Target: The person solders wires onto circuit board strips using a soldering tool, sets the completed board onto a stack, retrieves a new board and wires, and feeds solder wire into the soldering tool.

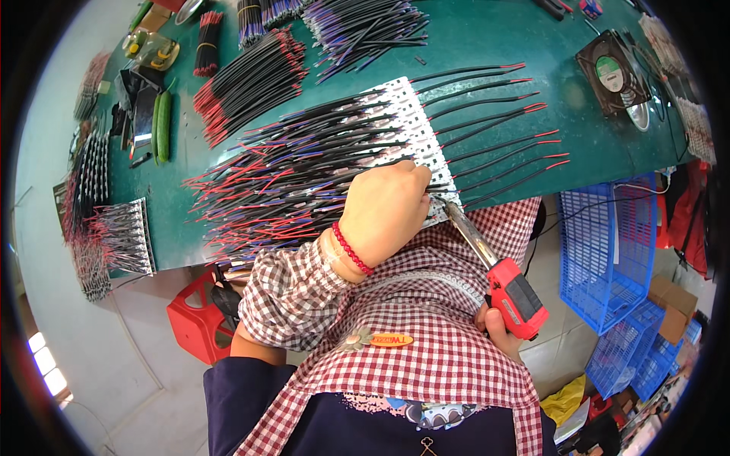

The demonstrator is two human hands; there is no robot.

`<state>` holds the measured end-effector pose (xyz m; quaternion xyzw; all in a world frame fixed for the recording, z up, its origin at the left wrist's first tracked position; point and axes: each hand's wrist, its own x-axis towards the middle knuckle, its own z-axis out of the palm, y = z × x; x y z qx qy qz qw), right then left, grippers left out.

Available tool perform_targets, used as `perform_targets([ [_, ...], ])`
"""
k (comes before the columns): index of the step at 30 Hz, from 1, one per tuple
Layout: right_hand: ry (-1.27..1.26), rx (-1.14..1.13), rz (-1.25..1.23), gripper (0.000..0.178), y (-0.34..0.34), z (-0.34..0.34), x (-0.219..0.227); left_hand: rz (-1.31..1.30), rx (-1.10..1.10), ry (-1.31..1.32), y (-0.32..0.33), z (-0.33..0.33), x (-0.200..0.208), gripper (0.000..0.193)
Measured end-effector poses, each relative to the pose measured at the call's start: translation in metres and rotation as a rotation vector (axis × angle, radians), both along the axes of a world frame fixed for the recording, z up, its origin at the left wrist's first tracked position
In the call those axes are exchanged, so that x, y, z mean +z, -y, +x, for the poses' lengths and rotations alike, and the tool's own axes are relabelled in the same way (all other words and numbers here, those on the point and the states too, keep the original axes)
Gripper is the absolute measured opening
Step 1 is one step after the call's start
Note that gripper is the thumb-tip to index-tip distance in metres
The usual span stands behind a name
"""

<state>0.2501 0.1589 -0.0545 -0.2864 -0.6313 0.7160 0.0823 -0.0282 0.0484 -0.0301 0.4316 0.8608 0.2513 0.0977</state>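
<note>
A white circuit board panel (426,144) lies along the front of the green table, with many black wires (312,159) with red and blue ends running off to its left. Several black wires (494,144) with red tips stick out from its right side. My left hand (388,201) is closed at the panel's near end, its fingertips pinched together; what they hold is hidden. My right hand (498,328) grips a red and black soldering iron (517,298) from below. The iron's metal tip reaches the panel's near right edge, close to my left fingertips.
Wire bundles (255,83) lie at the back of the green table (502,38). Cucumbers (161,125) and more wired panels (129,235) are at left. A square fan (612,72) stands at right. Below are a red stool (199,319) and blue crates (608,254).
</note>
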Motion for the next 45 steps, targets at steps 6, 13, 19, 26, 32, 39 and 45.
perform_targets([
  [6, -0.025, 0.068, 0.121, 0.011, -0.007, 0.001, -0.007, -0.027, -0.024, -0.013, -0.002, -0.001, 0.0, 0.012],
  [13, -0.033, 0.022, 0.115, 0.015, -0.003, 0.005, -0.011, -0.018, -0.022, -0.037, -0.004, 0.0, 0.0, 0.011],
  [19, -0.012, 0.048, 0.136, 0.017, -0.005, 0.006, -0.01, -0.031, -0.019, -0.039, -0.005, 0.001, 0.001, 0.011],
  [26, -0.044, 0.014, 0.028, 0.011, -0.002, 0.002, 0.0, -0.043, -0.018, -0.04, -0.005, 0.001, 0.001, 0.011],
  [32, -0.06, 0.017, -0.013, 0.008, -0.003, 0.001, 0.003, -0.032, 0.013, -0.034, -0.004, 0.004, 0.001, 0.01],
  [39, -0.043, 0.006, 0.069, 0.01, -0.003, 0.007, -0.007, -0.029, 0.043, -0.011, -0.004, 0.011, 0.0, 0.011],
  [45, -0.014, 0.056, 0.136, 0.012, -0.008, 0.009, -0.012, -0.061, 0.054, -0.024, -0.005, 0.016, -0.001, 0.015],
])
